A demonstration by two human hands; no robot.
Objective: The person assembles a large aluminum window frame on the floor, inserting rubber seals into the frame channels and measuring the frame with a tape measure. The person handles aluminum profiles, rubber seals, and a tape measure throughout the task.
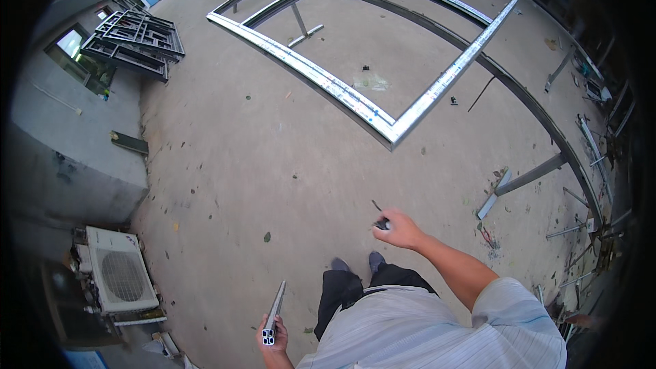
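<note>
My left hand (277, 351), low in the picture, is closed around a short bundle of square metal tubes (276, 307). Their open ends face up toward me, and their length points away over the floor. My right hand (402, 231) is held out in front of me with its fingers curled round a small dark object (383, 224). A thin dark piece shows just beyond the fingertips; whether it belongs to that object I cannot tell. Ahead of both hands, touched by neither, a large silvery metal frame (328, 84) rests raised above the ground, one corner pointing toward me.
A curved dark rail (523, 94) on legs runs beneath the frame and down the right side. Several window-like frames (133, 37) lean by the left wall. An air conditioner unit (121, 271) stands lower left. Metal scraps line the right edge; leaves dot the concrete floor (225, 164).
</note>
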